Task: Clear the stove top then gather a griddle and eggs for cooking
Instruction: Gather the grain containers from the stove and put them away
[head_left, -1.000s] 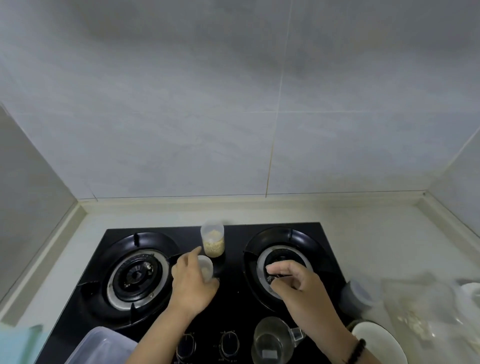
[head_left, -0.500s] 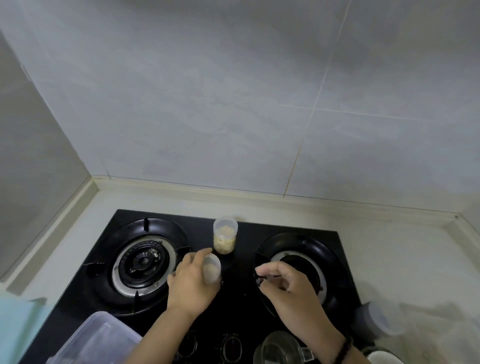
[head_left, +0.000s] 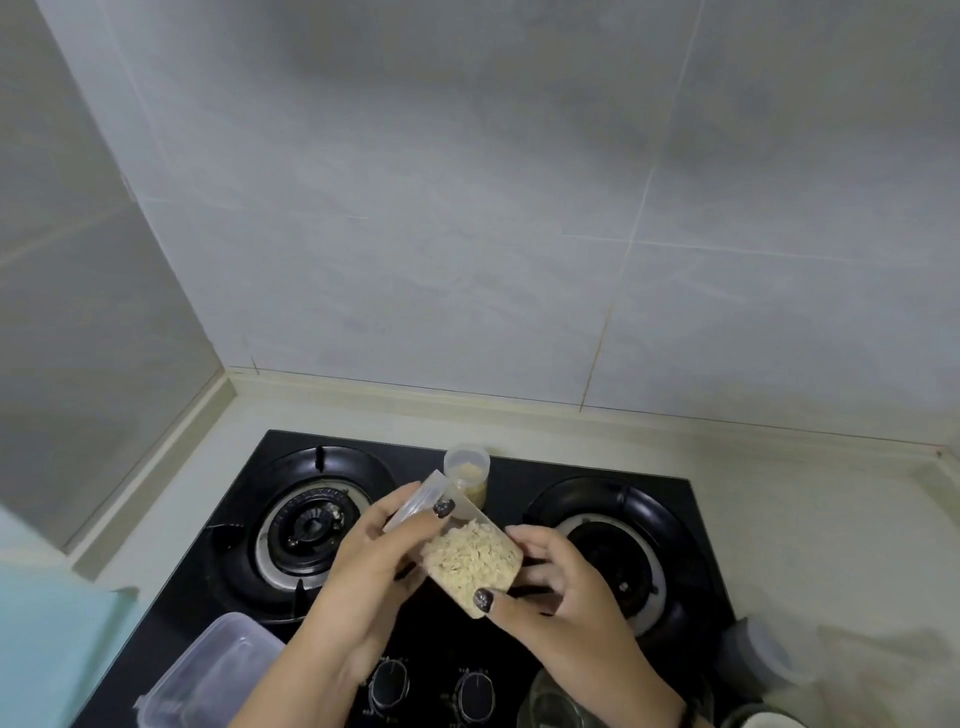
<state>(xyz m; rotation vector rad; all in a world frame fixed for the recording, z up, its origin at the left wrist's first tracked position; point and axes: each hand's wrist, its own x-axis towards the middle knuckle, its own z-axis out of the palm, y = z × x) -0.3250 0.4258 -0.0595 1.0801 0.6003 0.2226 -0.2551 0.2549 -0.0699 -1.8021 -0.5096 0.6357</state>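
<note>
A black two-burner gas stove (head_left: 519, 467) fills the lower middle of the head view. Above its centre I hold a clear plastic jar of pale oat flakes (head_left: 467, 556), tilted with its lid end up and to the left. My left hand (head_left: 379, 566) grips the jar near the lid. My right hand (head_left: 556, 592) grips its lower end, thumb on the bottom edge. A second small clear jar with beige contents (head_left: 466, 470) stands upright on the stove between the burners, just behind the held jar. No griddle or eggs are in view.
A clear lidded plastic box (head_left: 208, 675) sits at the stove's front left corner. A glass measuring cup (head_left: 550, 706) is at the front edge, a grey cup (head_left: 753, 660) and a white bowl rim (head_left: 769, 719) to its right. Tiled walls close the back and left.
My left hand has lifted the small jar off the stove and tilted it. My right hand left the right burner and came over to grip the jar's lower end.
</note>
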